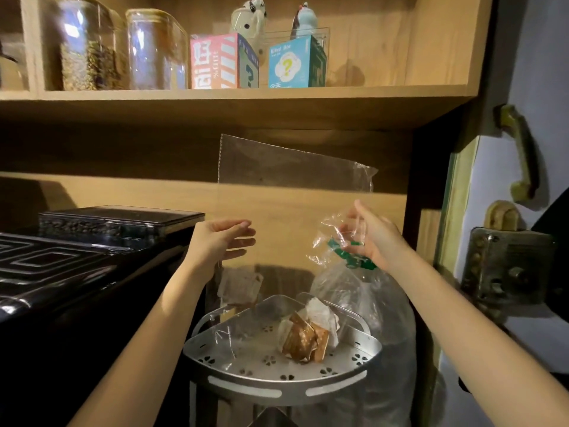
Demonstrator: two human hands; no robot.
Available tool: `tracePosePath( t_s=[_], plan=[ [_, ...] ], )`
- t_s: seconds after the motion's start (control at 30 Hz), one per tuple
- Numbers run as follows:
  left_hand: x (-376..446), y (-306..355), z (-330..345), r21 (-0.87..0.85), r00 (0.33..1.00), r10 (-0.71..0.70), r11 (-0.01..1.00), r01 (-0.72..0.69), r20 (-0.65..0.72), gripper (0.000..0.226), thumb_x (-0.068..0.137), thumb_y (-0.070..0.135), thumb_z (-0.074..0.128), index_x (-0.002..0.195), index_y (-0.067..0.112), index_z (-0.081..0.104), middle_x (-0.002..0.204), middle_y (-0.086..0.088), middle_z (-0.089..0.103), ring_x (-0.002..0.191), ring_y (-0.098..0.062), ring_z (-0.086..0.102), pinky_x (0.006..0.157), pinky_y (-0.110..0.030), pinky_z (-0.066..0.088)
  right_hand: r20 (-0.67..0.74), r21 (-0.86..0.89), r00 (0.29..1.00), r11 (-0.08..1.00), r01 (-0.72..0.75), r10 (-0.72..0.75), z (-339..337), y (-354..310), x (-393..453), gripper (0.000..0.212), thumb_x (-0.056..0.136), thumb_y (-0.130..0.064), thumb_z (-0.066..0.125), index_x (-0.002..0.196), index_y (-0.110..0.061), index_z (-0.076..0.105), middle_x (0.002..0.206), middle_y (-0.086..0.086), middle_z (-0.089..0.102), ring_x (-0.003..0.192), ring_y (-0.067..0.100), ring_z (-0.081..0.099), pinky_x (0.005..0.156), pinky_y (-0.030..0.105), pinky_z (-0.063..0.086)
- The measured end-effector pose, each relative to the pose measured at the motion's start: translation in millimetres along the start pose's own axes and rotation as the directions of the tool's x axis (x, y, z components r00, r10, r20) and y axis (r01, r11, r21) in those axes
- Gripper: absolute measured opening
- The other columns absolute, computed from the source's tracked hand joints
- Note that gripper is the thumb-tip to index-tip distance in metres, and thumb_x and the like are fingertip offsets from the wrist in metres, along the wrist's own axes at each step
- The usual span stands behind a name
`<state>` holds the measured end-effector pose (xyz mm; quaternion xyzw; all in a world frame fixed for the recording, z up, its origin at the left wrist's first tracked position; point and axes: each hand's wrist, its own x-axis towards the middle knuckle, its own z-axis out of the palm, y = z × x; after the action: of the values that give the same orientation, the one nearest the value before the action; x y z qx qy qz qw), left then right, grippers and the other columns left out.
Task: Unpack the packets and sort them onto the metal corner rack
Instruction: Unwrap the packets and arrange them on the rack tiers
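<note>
A clear plastic bag (286,167) hangs in the air above the metal corner rack (277,386). My right hand (372,238) is shut on the bag's crumpled, green-printed end. My left hand (221,241) is open at the bag's left edge, fingers spread and pointing right; I cannot tell whether it touches the film. Brown and white packets (304,334) lie in a small heap on the rack's perforated top tray. Another pale packet (238,288) shows through the film just above the rack's back rim.
A large cloudy plastic bag (369,306) stands against the rack's right side. A black appliance (61,272) with a bean hopper fills the left. Wooden shelves above hold jars (89,47) and boxes (215,63). A door with handle (520,152) and lock is on the right.
</note>
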<state>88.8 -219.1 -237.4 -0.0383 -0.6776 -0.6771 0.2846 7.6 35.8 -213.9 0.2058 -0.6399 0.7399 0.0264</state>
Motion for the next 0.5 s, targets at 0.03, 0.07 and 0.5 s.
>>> tracePosePath(
  t_s=[0.03, 0.07, 0.5],
  plan=[
    [1.1, -0.6, -0.4, -0.008, 1.000, -0.002, 1.000, 0.002, 0.003, 0.011, 0.084, 0.017, 0.063, 0.090, 0.013, 0.071, 0.071, 0.001, 0.075, 0.070, -0.014, 0.072, 0.051, -0.020, 0.054, 0.072, 0.061, 0.997, 0.998, -0.014, 0.009, -3.8, 5.1, -2.2, 0.042, 0.080, -0.045, 0.062, 0.106, -0.012, 0.058, 0.081, 0.006, 0.073, 0.074, 0.018, 0.069, 0.057, 0.029, 0.058],
    [2.1, -1.1, -0.4, -0.022, 1.000, -0.006, 1.000, 0.007, 0.008, 0.010, 0.083, 0.017, 0.064, 0.089, 0.014, 0.072, 0.071, 0.001, 0.076, 0.070, -0.015, 0.073, 0.050, -0.020, 0.054, 0.148, 0.064, 0.989, 0.998, -0.022, 0.012, -9.1, 11.6, -4.0, 0.059, 0.071, -0.048, 0.069, 0.115, -0.012, 0.054, 0.095, 0.009, 0.071, 0.086, 0.021, 0.068, 0.066, 0.028, 0.058],
    [-19.8, -42.0, -3.6, 0.176, 0.993, 0.021, 0.984, 0.000, -0.115, 0.023, 0.083, 0.007, 0.061, 0.106, 0.006, 0.065, 0.094, -0.012, 0.070, 0.087, -0.021, 0.066, 0.070, -0.025, 0.049, 0.090, -0.107, 0.993, 0.992, -0.067, 0.076, -11.9, 55.9, -25.1, 0.011, 0.087, -0.004, 0.056, 0.093, -0.004, 0.066, 0.086, 0.014, 0.069, 0.064, 0.016, 0.070, 0.051, 0.025, 0.057]
  ],
)
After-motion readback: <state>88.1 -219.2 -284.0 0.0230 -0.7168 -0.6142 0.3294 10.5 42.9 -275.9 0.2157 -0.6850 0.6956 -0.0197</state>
